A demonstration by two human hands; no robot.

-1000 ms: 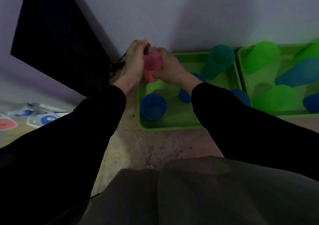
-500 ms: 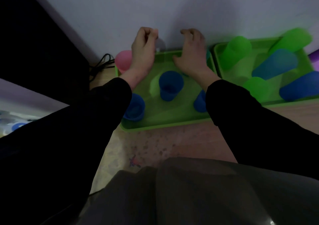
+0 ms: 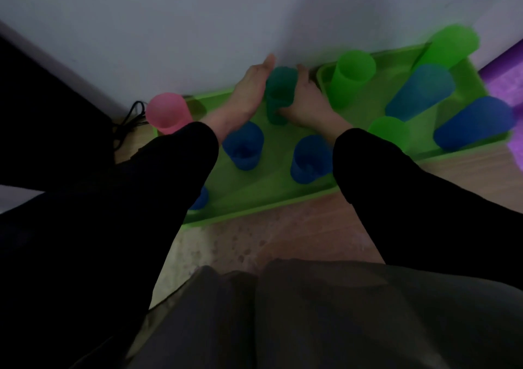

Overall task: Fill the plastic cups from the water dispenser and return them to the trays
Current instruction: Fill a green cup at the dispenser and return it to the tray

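Step looks like pickup: two green trays, near tray [image 3: 254, 199] centre frame, far tray [image 3: 467, 71] upper right, both carrying cups. Target is the teal cup [image 3: 280, 91], upright at the near tray's back edge, upper centre. Left hand [image 3: 246, 91] flat on its left side, fingers extended; right hand [image 3: 308, 102] wraps the right side. Grip: both hands around the cup, touching. Next: lift clear without knocking the blue cups [image 3: 243, 148] in front. Dispenser not visible.

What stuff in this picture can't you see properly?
- Water in the cups: head view too dark and blurred to tell.
- Blue cup at the tray's near left: mostly behind the left sleeve.
- Dark green cup: sides covered by left hand and right hand.
- Water dispenser: not in view.
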